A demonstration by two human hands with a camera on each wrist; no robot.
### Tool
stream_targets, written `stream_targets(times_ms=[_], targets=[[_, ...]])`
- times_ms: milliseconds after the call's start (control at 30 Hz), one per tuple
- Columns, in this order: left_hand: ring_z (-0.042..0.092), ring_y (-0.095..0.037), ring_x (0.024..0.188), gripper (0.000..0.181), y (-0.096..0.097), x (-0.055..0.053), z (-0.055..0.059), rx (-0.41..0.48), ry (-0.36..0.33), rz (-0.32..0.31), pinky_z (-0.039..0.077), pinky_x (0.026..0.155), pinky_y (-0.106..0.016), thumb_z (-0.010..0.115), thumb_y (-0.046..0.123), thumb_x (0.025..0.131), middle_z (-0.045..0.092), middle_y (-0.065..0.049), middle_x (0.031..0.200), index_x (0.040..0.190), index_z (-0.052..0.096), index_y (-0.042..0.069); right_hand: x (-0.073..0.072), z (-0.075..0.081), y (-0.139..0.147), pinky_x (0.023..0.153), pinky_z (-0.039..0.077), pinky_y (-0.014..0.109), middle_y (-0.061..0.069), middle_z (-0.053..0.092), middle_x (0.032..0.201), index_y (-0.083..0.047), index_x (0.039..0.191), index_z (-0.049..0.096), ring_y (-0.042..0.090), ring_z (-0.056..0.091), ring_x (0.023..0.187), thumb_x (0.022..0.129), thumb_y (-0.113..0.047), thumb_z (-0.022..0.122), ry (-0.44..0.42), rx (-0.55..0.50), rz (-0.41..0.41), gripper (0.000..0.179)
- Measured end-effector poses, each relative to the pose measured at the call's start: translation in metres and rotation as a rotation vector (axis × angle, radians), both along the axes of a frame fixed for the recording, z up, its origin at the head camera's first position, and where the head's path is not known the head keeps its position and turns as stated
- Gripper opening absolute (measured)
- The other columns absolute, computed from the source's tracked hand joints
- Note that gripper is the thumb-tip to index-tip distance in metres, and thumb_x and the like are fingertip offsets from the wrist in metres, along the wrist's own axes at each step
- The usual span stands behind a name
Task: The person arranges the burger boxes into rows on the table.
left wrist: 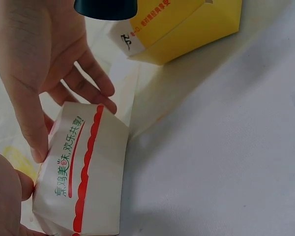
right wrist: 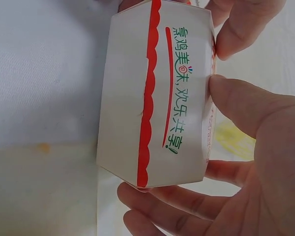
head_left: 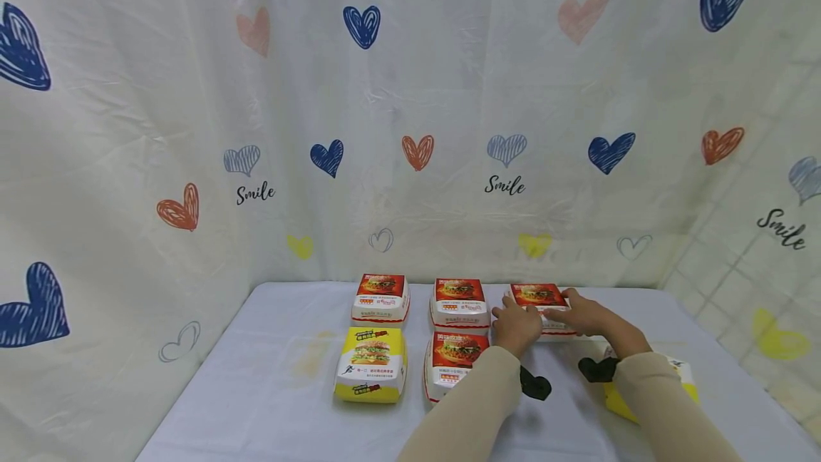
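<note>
A white burger box (head_left: 539, 296) with a red burger-picture lid stands at the right end of the back row. My left hand (head_left: 516, 326) holds its left side, and my right hand (head_left: 593, 319) grips the opposite side. In the right wrist view, the thumb of the right hand (right wrist: 255, 118) lies along the lid edge of the burger box (right wrist: 160, 93), while its other fingers wrap the end. The left wrist view shows green writing and a red scalloped band across the front of the burger box (left wrist: 83, 167). The far side of the box is hidden.
Two more red-lidded boxes (head_left: 381, 299) (head_left: 459, 303) stand along the back. In front of them are a yellow burger box (head_left: 370, 363) and another red-lidded one (head_left: 449, 366), partly behind the left sleeve. The right sleeve overlaps another yellow box (head_left: 618, 401). A hanging cloth (head_left: 410, 105) backs the table.
</note>
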State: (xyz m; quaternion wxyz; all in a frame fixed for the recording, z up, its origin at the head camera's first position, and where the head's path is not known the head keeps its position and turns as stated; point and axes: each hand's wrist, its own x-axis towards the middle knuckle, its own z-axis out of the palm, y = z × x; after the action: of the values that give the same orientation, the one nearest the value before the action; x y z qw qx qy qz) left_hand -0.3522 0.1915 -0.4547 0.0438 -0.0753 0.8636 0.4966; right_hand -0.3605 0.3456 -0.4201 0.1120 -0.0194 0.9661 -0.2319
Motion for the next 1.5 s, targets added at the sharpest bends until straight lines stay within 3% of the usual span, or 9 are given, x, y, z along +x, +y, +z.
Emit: stream_targets(times_ms=[267, 500, 700, 800, 933, 1100, 1200, 1300, 1500], targets=[[0.053, -0.046, 0.124, 0.066, -0.003, 0.002, 0.002, 0.008, 0.02, -0.013, 0.043, 0.108, -0.059, 0.058, 0.039, 0.1, 0.046, -0.026, 0.141, 0.153, 0.039, 0.005, 0.001, 0.0, -0.001, 0.089, 0.051, 0.056, 0.045, 0.046, 0.138, 0.019, 0.146, 0.021, 0.047, 0.059, 0.107, 0.099, -0.055, 0.057, -0.005, 0.014, 0.005, 0.094], [0.046, -0.045, 0.132, 0.076, -0.002, 0.01, 0.012, 0.024, -0.006, -0.036, 0.041, 0.111, -0.06, 0.063, 0.043, 0.096, 0.037, -0.023, 0.151, 0.155, 0.035, 0.006, 0.01, 0.011, 0.001, 0.105, 0.039, 0.071, 0.048, 0.036, 0.146, 0.021, 0.147, 0.018, 0.062, 0.044, 0.13, 0.101, -0.057, 0.052, -0.008, 0.05, 0.015, 0.096], [0.044, -0.044, 0.134, 0.079, 0.002, 0.014, 0.021, -0.019, 0.028, -0.022, 0.043, 0.108, -0.06, 0.066, 0.043, 0.093, 0.034, -0.022, 0.153, 0.156, 0.036, 0.005, 0.024, 0.028, 0.002, 0.1, 0.044, 0.069, 0.049, 0.044, 0.138, 0.021, 0.147, 0.019, 0.063, 0.047, 0.127, 0.102, -0.056, 0.052, 0.04, 0.055, 0.042, 0.095], [0.045, -0.038, 0.13, 0.073, 0.005, 0.021, 0.03, -0.009, 0.107, 0.004, 0.046, 0.103, -0.06, 0.068, 0.042, 0.092, 0.038, -0.018, 0.148, 0.152, 0.042, 0.008, 0.034, 0.039, 0.007, 0.095, 0.046, 0.068, 0.049, 0.043, 0.139, 0.019, 0.148, 0.019, 0.064, 0.048, 0.125, 0.103, -0.055, 0.05, 0.063, 0.038, 0.058, 0.093], [0.047, -0.027, 0.125, 0.058, 0.006, 0.037, 0.044, 0.078, 0.307, 0.003, 0.048, 0.101, -0.051, 0.07, 0.036, 0.091, 0.044, -0.008, 0.139, 0.142, 0.05, 0.017, 0.049, 0.053, 0.024, 0.09, 0.049, 0.066, 0.045, 0.044, 0.141, 0.016, 0.15, 0.02, 0.063, 0.048, 0.123, 0.104, -0.056, 0.046, 0.119, 0.033, 0.054, 0.089], [0.051, -0.006, 0.105, 0.035, 0.006, 0.061, 0.049, 0.218, 0.557, -0.114, 0.051, 0.087, -0.023, 0.067, 0.028, 0.094, 0.05, 0.006, 0.118, 0.127, 0.057, 0.023, 0.071, 0.06, 0.049, 0.08, 0.055, 0.061, 0.043, 0.048, 0.138, 0.012, 0.149, 0.028, 0.061, 0.051, 0.118, 0.106, -0.05, 0.046, 0.209, -0.002, 0.025, 0.077], [0.049, 0.002, 0.086, 0.019, 0.008, 0.073, 0.046, 0.249, 0.646, -0.2, 0.044, 0.072, -0.013, 0.065, 0.022, 0.095, 0.054, 0.008, 0.101, 0.115, 0.063, 0.022, 0.086, 0.059, 0.064, 0.076, 0.057, 0.06, 0.043, 0.048, 0.137, 0.01, 0.149, 0.03, 0.061, 0.052, 0.116, 0.108, -0.044, 0.045, 0.239, -0.042, 0.018, 0.069], [0.046, 0.006, 0.076, 0.012, 0.011, 0.08, 0.039, 0.268, 0.629, -0.287, 0.04, 0.066, -0.011, 0.065, 0.019, 0.096, 0.055, 0.011, 0.089, 0.107, 0.066, 0.023, 0.097, 0.055, 0.08, 0.075, 0.056, 0.06, 0.045, 0.047, 0.136, 0.012, 0.148, 0.03, 0.063, 0.052, 0.117, 0.109, -0.042, 0.043, 0.243, -0.06, 0.001, 0.068], [0.047, 0.008, 0.072, 0.008, 0.018, 0.09, 0.021, 0.245, 0.408, -0.4, 0.043, 0.066, -0.013, 0.067, 0.023, 0.095, 0.053, 0.019, 0.084, 0.102, 0.067, 0.027, 0.106, 0.035, 0.107, 0.075, 0.055, 0.059, 0.049, 0.04, 0.138, 0.016, 0.146, 0.026, 0.063, 0.048, 0.116, 0.108, -0.051, 0.039, 0.105, -0.039, -0.089, 0.078]])
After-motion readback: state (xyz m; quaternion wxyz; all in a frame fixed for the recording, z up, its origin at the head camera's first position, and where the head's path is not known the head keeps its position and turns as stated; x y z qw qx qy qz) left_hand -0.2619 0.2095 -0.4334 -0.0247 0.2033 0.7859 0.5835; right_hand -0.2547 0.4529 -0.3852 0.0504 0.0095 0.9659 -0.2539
